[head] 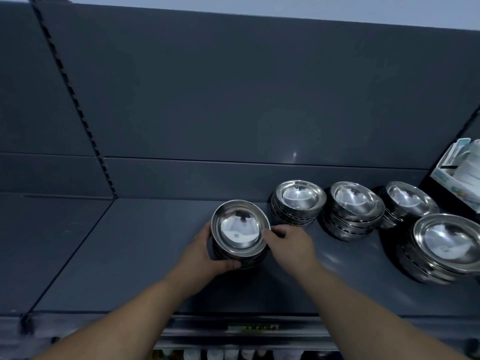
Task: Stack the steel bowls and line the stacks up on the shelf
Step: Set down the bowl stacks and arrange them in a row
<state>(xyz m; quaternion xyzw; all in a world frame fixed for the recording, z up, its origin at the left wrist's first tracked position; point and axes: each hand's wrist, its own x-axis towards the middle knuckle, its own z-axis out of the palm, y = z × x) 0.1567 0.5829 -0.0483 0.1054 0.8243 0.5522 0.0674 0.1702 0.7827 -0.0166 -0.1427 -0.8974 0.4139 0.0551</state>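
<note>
Your left hand (201,252) wraps the left side of a stack of steel bowls (240,231), with the thumb curled round its near lower edge; the fingers are hidden behind it. Your right hand (291,245) grips the right rim of the same stack with bent fingers. Both hands hold this one stack.

It stands on the dark grey shelf (130,255), about in the middle, a little nearer to you than the row behind. Its top bowl is round, shallow and polished like a mirror. The bottom reflects a pale patch of light, and under the rim you see the darker edges of the bowls nested below.

To the right, along the back, three more stacks stand in a row. The second stack (300,197) is just beside the held one. Next is the third stack (355,203), whose bowls sit unevenly, and then the fourth stack (409,200). Whether they touch each other cannot be told.

At the far right, nearer the front, stands a bigger stack (449,240) of wider bowls. Behind it are white packages (462,170). The back panel (233,87) is plain grey. A label (253,328) on the front edge is too blurred to read.
</note>
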